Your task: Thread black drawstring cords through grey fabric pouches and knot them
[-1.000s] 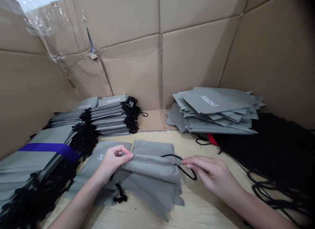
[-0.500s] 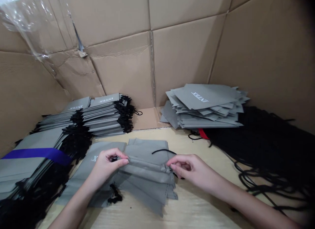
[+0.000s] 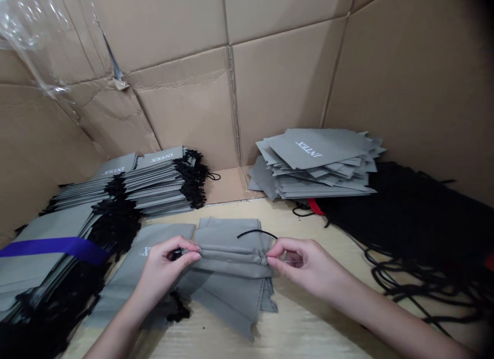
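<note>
Our left hand pinching one end of a grey drawstring bag's folded hem, our right hand pinching the other end, bag lying on a pale wooden table, black cord arching from it, stacked grey INTEX bags beyond, cardboard wall behind

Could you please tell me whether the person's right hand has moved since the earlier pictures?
Yes, slightly: measured against the red tag, the right hand has shifted a little leftward and now pinches the gray bag's hem.
</note>
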Demonstrator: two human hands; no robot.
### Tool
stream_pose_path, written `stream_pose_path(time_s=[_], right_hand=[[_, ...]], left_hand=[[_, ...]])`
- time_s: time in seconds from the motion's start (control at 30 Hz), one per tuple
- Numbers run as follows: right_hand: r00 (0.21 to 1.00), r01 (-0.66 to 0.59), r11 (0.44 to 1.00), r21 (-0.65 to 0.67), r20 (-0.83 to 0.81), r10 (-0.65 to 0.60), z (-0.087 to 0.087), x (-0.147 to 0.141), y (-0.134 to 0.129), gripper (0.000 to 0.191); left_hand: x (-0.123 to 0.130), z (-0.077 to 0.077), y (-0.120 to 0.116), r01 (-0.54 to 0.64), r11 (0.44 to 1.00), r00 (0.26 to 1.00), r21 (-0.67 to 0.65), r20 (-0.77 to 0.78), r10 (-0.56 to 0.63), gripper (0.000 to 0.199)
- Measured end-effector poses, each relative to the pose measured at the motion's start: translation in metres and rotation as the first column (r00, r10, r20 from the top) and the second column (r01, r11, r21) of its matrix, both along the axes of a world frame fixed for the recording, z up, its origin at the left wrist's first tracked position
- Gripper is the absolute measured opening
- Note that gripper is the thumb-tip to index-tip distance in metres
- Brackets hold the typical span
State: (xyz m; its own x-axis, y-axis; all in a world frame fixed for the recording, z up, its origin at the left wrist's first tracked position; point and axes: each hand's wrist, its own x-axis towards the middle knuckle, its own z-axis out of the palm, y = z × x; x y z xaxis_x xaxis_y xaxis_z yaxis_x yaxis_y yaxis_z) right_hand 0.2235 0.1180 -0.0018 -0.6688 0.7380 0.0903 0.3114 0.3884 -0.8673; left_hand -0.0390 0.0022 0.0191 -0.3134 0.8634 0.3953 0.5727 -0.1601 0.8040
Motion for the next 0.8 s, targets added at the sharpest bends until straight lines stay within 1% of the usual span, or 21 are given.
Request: stream_pose_path(time_s=[0.13,0.2,0.47,0.6,0.67,0.8], right_hand=[[0.997,-0.008,1.0,-0.017,-0.076,0.006,0.0011,-0.0033,-0.0044,0.016],[0.995,0.007,1.0,-0.03,-0.103,-0.01,0.002,-0.0048,-0.0054,0.014],[0.99,0.096,0.995,-0.038,-0.1,-0.099,-0.002,-0.0083,-0.0099,0.006],[0.99,0.117,0.993,0.002,-0.082,-0.117,0.0007,-0.0078,-0.0112,0.003],[0.991,0.123,0.992,0.017,-0.059,-0.122,0.0031,-0.0071,-0.0105,0.001],[0.991,0.125,0.992,0.025,-0.047,-0.124,0.006,-0.0063,-0.0083,0.003]], left_hand=[[0.0012,-0.0003,-0.0001,0.003,1.0,0.999,-0.016,-0.033,-0.004,0.004],[0.002,-0.0003,-0.0008,0.02,0.999,0.998,-0.029,-0.055,-0.021,0.005],[0.001,-0.0023,0.0005,0.028,0.997,0.988,-0.069,-0.148,-0.038,0.009],[0.0001,-0.0022,0.0013,0.035,0.994,0.981,-0.099,-0.186,-0.053,0.01],[0.0001,-0.0011,0.001,0.043,0.992,0.98,-0.115,-0.187,-0.064,0.011],[-0.0011,0.0004,0.0005,0.079,0.99,0.986,-0.119,-0.138,-0.095,0.013]])
